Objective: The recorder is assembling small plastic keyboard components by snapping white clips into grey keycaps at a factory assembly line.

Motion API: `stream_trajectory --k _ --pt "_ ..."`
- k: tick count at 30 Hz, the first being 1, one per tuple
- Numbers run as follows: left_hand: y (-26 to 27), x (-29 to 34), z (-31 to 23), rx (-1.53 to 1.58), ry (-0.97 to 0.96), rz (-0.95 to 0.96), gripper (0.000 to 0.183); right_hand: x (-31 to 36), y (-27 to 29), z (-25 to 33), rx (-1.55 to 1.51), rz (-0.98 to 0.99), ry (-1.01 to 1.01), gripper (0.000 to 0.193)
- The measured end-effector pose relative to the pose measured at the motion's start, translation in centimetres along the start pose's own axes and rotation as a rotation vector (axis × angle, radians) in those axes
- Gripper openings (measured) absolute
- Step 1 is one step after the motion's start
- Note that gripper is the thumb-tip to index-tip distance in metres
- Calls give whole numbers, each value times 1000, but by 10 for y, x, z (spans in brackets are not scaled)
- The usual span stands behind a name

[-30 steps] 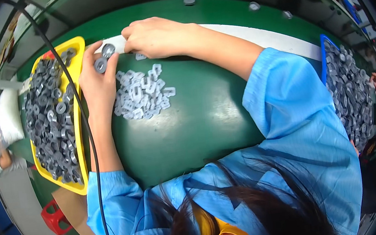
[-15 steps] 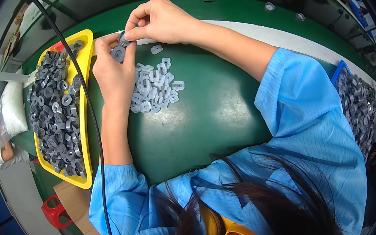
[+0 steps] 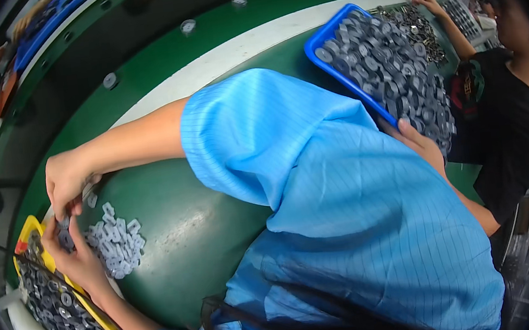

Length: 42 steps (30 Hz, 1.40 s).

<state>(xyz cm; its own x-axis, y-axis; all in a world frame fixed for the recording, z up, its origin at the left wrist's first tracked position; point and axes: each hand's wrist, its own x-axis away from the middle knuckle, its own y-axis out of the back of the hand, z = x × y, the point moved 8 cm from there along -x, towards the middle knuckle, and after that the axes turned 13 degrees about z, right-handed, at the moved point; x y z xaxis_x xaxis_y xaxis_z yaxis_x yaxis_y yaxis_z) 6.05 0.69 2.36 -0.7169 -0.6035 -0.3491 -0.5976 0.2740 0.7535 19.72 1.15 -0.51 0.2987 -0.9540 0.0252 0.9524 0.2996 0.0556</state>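
Left hand [image 3: 74,255] low at the left of the view, fingers curled around a dark grey ring-shaped part [image 3: 64,238], gripped near the fingertips. Right hand [image 3: 67,181] directly above it, arm reaching across in a blue sleeve [image 3: 254,127], fingertips pinched down against the same ring part, the two hands touching there. Whether a small pale piece sits between the right fingertips, impossible to tell.

Just right of the left hand, a loose pile of small pale grey clips [image 3: 116,240] on the green bench [image 3: 182,239], nearly touching the left palm's edge; one stray clip just below the right hand. Left of and under the left hand, a yellow tray [image 3: 96,318] heaped with dark grey ring parts, its rim passing beneath the left wrist.

Far to the right of both hands, beyond the blue-clad shoulder, a blue tray [image 3: 328,37] full of the same kind of dark rings, tilted across the bench. Beside that tray, another person in a dark shirt [image 3: 507,118], one of that person's hands [image 3: 421,140] at the tray's near edge and another [image 3: 423,0] reaching to a heap of small dark parts at the far end. Above the right hand, a white stripe [image 3: 244,46] along the bench and a few round fittings on the green border beyond.
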Motion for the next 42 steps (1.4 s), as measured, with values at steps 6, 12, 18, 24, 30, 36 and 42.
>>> stream_trajectory --k 6,12,18,24,30,36,42 --pt "6 6 1 -67 -54 -67 27 -8 -12 -4 -125 -15 61 14" --pt "4 12 -5 -122 -57 -79 27 -24 -13 -18 -300 73 38 12" --pt "7 15 8 -66 -94 -105 29 -11 -18 -12 -251 10 13 11" --pt "12 13 2 -182 -44 -229 32 -17 -24 -7 -443 -64 82 12" --pt "11 19 5 -142 -129 -204 31 -23 -24 -4 -291 -13 172 13" --pt "3 9 -12 41 -119 12 36 21 -12 17 -45 185 34 20" --pt "12 10 -8 78 -109 -17 37 34 -27 69 671 -123 207 19"
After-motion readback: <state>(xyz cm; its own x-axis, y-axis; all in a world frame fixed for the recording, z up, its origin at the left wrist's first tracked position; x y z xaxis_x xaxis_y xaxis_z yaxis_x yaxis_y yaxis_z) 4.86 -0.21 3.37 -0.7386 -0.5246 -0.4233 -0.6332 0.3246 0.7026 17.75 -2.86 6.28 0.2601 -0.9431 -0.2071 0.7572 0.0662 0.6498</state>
